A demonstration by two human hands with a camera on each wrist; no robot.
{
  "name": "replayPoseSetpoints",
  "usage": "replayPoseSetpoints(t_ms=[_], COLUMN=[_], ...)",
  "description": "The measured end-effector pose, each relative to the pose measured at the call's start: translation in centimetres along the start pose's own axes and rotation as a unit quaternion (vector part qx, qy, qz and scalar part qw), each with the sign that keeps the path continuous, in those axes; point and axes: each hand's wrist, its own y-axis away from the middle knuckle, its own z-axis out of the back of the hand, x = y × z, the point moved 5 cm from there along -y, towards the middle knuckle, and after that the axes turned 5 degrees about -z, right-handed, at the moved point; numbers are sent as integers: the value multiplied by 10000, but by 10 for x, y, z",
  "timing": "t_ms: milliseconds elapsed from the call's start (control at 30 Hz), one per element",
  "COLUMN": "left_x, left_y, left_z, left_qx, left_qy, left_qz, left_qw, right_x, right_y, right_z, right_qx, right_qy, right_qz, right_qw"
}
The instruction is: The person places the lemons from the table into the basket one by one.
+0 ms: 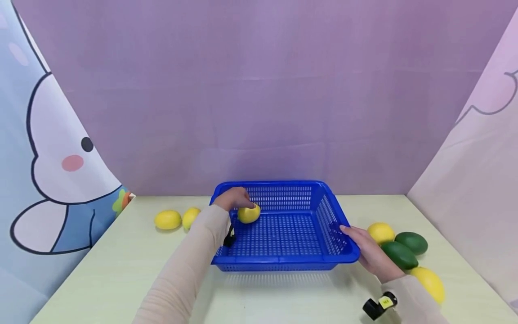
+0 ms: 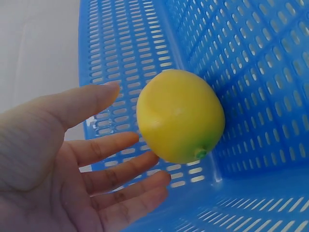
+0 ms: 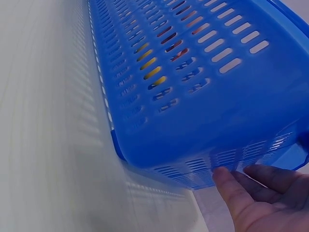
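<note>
A blue plastic basket [image 1: 279, 260] with slotted walls stands before me in the head view. Inside its left part is a yellow lemon [image 2: 181, 116] with a green stem end. My left hand [image 1: 234, 199] reaches over the left rim to this lemon. In the left wrist view its thumb and fingers are spread, with the fingertips right at the lemon's side. My right hand [image 1: 370, 252] grips the basket's right side near the front corner, its thumb at the rim. Seen from the right wrist, fingers [image 3: 231, 191] lie against the outer wall.
Two lemons, one farther left [image 1: 167, 220] and one near my left sleeve [image 1: 190, 218], lie on the pale table [image 1: 121, 270]. Beyond my right hand are two dark green fruits [image 1: 411, 243] and two yellow fruits [image 1: 428, 283]. A purple cloth [image 1: 267, 99] hangs behind the table.
</note>
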Motion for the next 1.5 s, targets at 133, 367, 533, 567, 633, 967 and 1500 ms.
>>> replayPoseSetpoints(t_ms=[133,367,533,567,633,967,1500], left_x=[-4,-8,-8,-8,-7,5,26], left_y=[3,10,12,13,15,29,48], left_z=[3,18,29,31,35,57,75], left_qx=[-36,-86,-121,-125,-134,-274,-884], left_qy=[-170,-408,-342,-308,-143,-31,-28], left_qz=[-89,-307,-536,-583,-613,-743,-1324], left_qw=[9998,9987,9979,9977,9979,9969,9872], right_x=[1,3,2,2,1,-3,-2], right_y=[1,1,0,0,0,0,-2], right_z=[1,1,3,3,4,2,3], right_qx=[23,-30,-97,-112,-127,-119,-213], right_qy=[-25,27,38,40,43,-51,24], right_qz=[25,-14,-40,-46,-62,-83,-163], right_qw=[10000,10000,9999,9999,9999,9999,9996])
